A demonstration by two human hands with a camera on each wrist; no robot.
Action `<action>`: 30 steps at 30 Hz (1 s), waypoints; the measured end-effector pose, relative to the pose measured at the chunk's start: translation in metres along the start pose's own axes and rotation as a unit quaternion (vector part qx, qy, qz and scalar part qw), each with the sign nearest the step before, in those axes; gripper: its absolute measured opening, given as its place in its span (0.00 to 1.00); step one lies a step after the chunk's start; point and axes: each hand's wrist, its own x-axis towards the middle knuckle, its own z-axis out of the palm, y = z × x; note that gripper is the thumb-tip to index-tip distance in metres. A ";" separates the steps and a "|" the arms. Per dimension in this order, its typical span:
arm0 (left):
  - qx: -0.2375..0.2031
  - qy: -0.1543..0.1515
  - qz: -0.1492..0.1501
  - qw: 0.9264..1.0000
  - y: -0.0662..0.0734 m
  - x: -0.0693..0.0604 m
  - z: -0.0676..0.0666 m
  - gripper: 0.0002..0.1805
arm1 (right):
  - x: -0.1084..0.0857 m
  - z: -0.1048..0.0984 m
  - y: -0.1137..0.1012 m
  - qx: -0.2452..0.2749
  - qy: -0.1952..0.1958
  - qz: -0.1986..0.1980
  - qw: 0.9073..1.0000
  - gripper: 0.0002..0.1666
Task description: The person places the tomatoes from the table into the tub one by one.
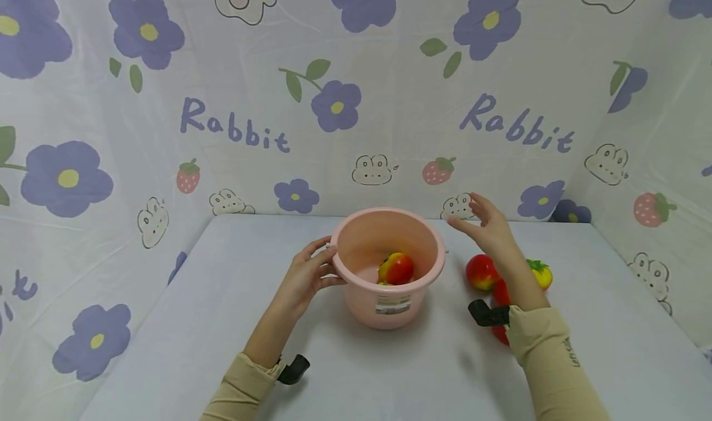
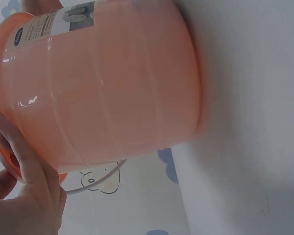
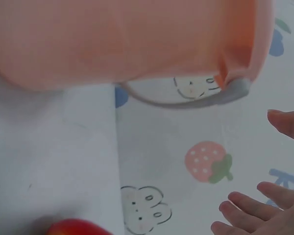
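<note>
I see the left hand [image 1: 305, 279] holding the bucket [image 1: 363, 298] mid-frame, the right hand [image 1: 492, 230] empty, spread. Filling seems underway; I'd reach for a red fruit [image 1: 481, 272], lower right.

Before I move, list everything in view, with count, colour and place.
Bucket: one, pink, mid-table
Label: one, pale and grey, on the bucket's near side
Handle: one, greyish, hanging at the bucket's side
Bucket fruit: at least one, red and yellow, inside the bucket
Red fruits: at least three, red, right of the bucket, some partly hidden
Yellow fruit: one, green-topped, behind the right forearm
Table: one, white, beneath
Cloth: white, flower-and-rabbit print, around the table
Wrist devices: two, black, one per wrist
Sleeves: two, beige, on forearms
Left hand: one, gripping the rim
Right hand: one, raised, touching nothing
</note>
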 end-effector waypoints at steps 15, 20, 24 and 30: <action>-0.007 -0.001 -0.001 1.000 -0.001 0.000 -0.001 0.26 | 0.004 -0.021 0.044 -0.010 0.028 0.049 0.998 0.55; -0.009 -0.001 -0.002 1.000 -0.001 0.001 -0.001 0.26 | 0.004 -0.029 0.060 0.000 0.032 0.051 0.998 0.55; -0.013 -0.003 -0.001 1.000 0.000 0.001 0.000 0.26 | 0.003 -0.034 0.070 0.004 0.036 0.059 0.998 0.55; -0.009 0.000 -0.003 1.000 0.001 0.000 0.000 0.26 | 0.004 -0.042 0.084 -0.005 0.055 0.090 0.994 0.55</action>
